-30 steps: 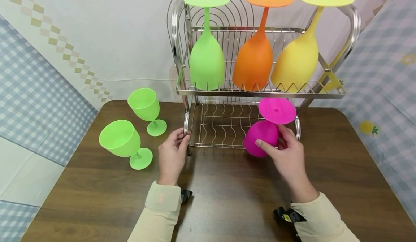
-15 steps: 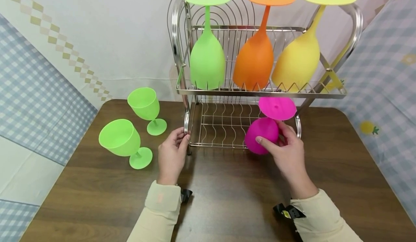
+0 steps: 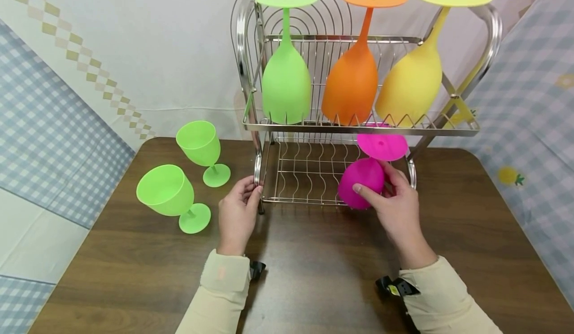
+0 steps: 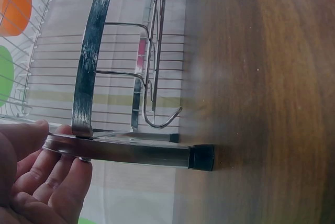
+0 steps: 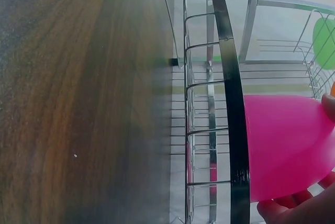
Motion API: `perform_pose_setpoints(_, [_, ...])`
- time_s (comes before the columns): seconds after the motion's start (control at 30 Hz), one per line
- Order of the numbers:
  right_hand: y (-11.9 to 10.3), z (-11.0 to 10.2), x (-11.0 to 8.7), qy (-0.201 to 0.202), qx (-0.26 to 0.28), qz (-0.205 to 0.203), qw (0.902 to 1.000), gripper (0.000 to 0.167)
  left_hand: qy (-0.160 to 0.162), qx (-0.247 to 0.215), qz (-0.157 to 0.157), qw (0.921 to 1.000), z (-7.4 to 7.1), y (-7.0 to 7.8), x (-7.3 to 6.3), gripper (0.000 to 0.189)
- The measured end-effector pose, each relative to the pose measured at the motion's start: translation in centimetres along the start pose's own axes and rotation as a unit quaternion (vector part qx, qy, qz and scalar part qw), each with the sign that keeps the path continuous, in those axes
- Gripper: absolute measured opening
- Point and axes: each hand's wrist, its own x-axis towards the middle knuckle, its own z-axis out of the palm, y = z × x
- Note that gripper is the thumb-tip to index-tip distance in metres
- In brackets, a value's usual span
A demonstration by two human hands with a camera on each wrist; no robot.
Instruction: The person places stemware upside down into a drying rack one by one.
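Note:
My right hand [image 3: 396, 209] grips the bowl of a magenta goblet [image 3: 360, 182], held upside down and tilted at the right front of the lower tier. Its round foot reaches up by the upper tier's front edge. The right wrist view has the goblet's bowl [image 5: 288, 148] beside the lower tier's front bar, thumb on one side and fingers on the other. With thumb and fingers, my left hand [image 3: 237, 217] holds the left front leg of the metal dish rack [image 3: 309, 202]; the left wrist view shows this leg [image 4: 125, 150] between them.
On the upper tier, a green goblet [image 3: 286, 84], an orange goblet [image 3: 352, 84] and a yellow goblet [image 3: 410, 84] stand upside down. Two green goblets, one nearer [image 3: 166, 192] and one farther [image 3: 199, 142], stand upright on the wooden table [image 3: 305, 284], left of the rack.
The magenta goblet has risen slightly and moved back a little with my right hand, its foot now closer under the upper tier. My left hand stays on the rack leg.

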Motion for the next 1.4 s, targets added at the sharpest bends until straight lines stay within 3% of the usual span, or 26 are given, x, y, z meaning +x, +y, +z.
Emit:
perform_pose_setpoints(0.87, [0.3,0.1,1.3,0.002,-0.013,0.010,0.9999,0.078,0.004,-0.003,-0.001,1.0000,0.1,-0.1,0.0,0.018])
perform_pose_setpoints(1.4, [0.9,0.2,1.8,-0.028,-0.028,0.021,0.9990,0.082,0.005,-0.010,-0.005,0.9999,0.1,-0.1,0.0,0.018])
